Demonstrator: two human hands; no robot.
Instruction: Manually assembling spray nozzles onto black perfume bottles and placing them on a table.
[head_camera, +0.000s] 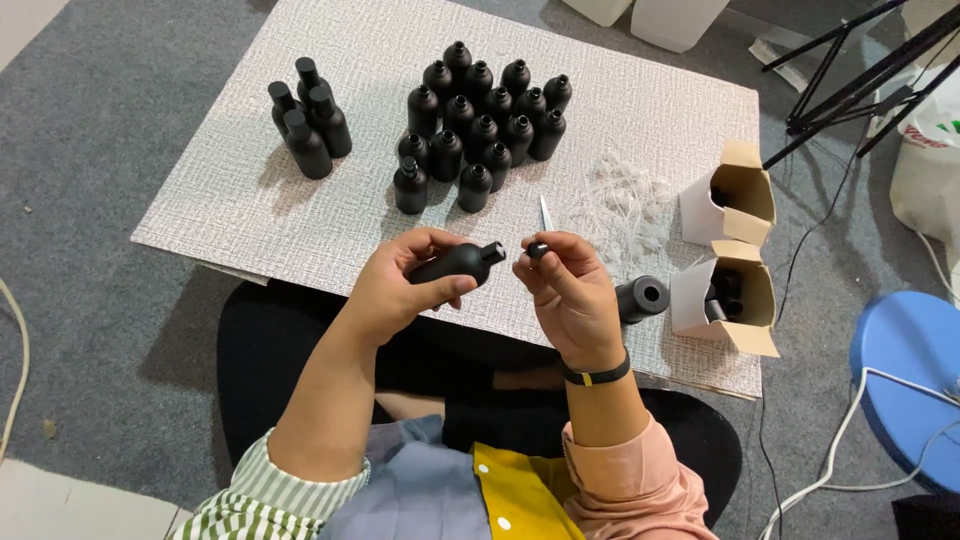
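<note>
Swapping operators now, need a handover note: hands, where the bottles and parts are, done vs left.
Left hand: holds a black bottle on its side, open neck toward the right hand.
Right hand: fingers pinch a small black cap just off the neck, not yet on.
On the board: main cluster of black bottles, four capped bottles apart at left, pile of clear plastic inserts, black tube, two open cartons.
Done: four look capped. Left: held bottle, the cluster.

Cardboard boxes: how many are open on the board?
2: one cardboard box at the board's right edge, another just nearer, beside the right hand.
</note>
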